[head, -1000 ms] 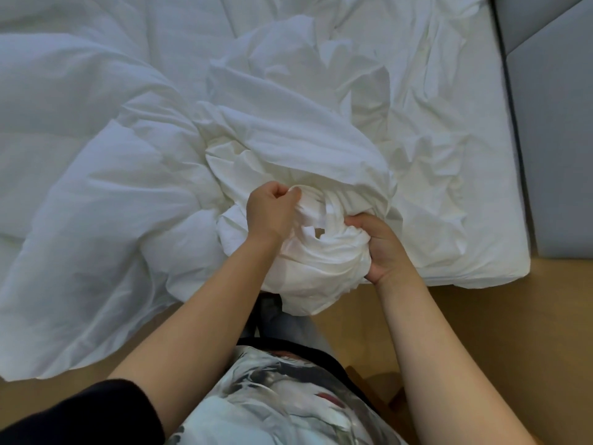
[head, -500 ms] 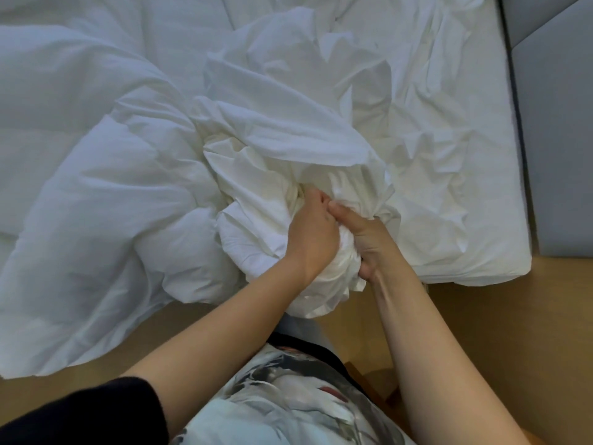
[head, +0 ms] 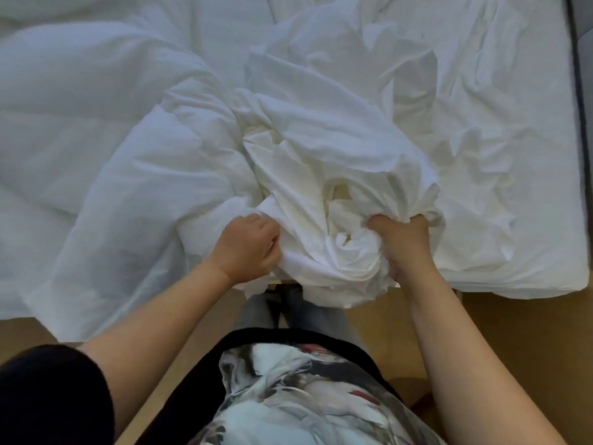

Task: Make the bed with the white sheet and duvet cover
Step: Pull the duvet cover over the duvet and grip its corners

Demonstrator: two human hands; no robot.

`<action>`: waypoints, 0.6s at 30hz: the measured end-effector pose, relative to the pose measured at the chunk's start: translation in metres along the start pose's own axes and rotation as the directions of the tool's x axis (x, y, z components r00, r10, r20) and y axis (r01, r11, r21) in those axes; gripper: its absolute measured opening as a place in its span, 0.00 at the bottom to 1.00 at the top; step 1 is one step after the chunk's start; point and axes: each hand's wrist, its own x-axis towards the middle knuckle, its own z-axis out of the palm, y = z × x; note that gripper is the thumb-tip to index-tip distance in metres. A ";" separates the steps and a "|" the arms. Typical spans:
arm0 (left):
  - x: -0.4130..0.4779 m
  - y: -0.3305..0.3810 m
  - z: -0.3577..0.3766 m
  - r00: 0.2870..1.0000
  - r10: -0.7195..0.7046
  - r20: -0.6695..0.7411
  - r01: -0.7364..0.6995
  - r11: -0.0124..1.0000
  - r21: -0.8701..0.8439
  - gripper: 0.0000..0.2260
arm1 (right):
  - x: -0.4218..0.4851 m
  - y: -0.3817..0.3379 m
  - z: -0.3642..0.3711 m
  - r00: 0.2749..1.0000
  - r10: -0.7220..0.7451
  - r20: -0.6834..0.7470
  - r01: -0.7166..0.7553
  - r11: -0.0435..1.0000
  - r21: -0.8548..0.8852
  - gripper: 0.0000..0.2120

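While curled, left hand and right hand grip duvet cover.

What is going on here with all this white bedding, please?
A person stands at the bedside, working on a bunched-up white duvet cover. The left hand grips one fold of it and the right hand clutches another, the two hands apart. A puffy duvet lies heaped to the left, and a wrinkled sheet lies spread on the right. Nothing is smoothed out yet.
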 end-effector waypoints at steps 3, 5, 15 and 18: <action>-0.011 -0.014 0.000 0.993 0.047 0.108 -0.056 0.995 0.082 0.11 | -0.002 0.006 0.002 0.997 -0.074 0.024 0.075 0.996 -0.053 0.13; -0.009 -0.017 0.003 0.987 0.092 0.132 -0.111 0.984 0.142 0.15 | -0.001 0.008 0.003 0.994 -0.102 0.039 0.105 0.992 -0.076 0.14; 0.000 -0.034 -0.031 0.880 -0.373 0.295 0.248 0.889 0.385 0.08 | 0.004 0.016 0.011 0.969 -0.224 0.105 0.245 0.925 -0.290 0.11; 0.010 -0.025 -0.062 0.873 -0.485 0.043 0.483 0.853 -0.198 0.05 | 0.002 0.018 0.016 0.964 -0.234 0.128 0.262 0.921 -0.289 0.12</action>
